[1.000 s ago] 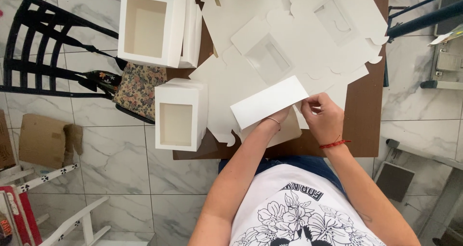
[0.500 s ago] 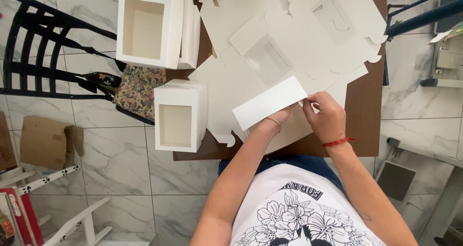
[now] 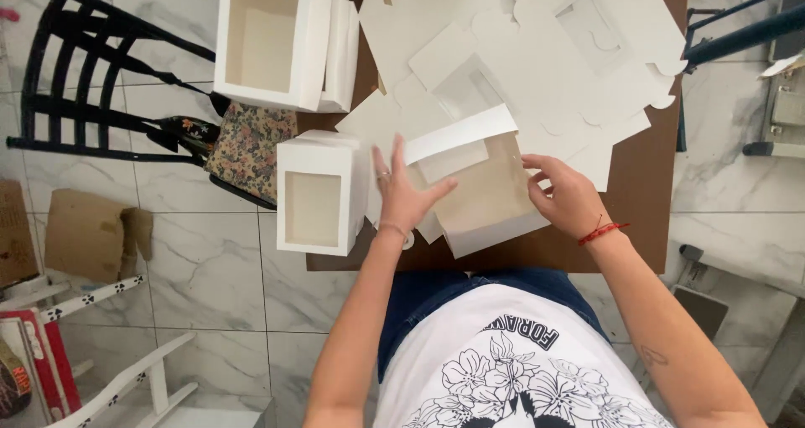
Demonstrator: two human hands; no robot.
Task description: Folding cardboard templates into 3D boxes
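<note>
I see the left hand (image 3: 402, 195), fingers spread flat on the half-folded box (image 3: 482, 193); right hand (image 3: 563, 195) fingers pinching its rt edge. Finished window box (image 3: 317, 195) just left, on tabletop (image 3: 646, 202).

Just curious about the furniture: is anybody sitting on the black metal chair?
No, the black metal chair holds only a flowered fabric bag on its seat.

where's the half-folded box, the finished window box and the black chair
half-folded box (image 3: 486, 197), head view, on its brown inner panel
finished window box (image 3: 314, 195), head view, on its window film
black chair (image 3: 80, 109), head view, on its back slats
</note>
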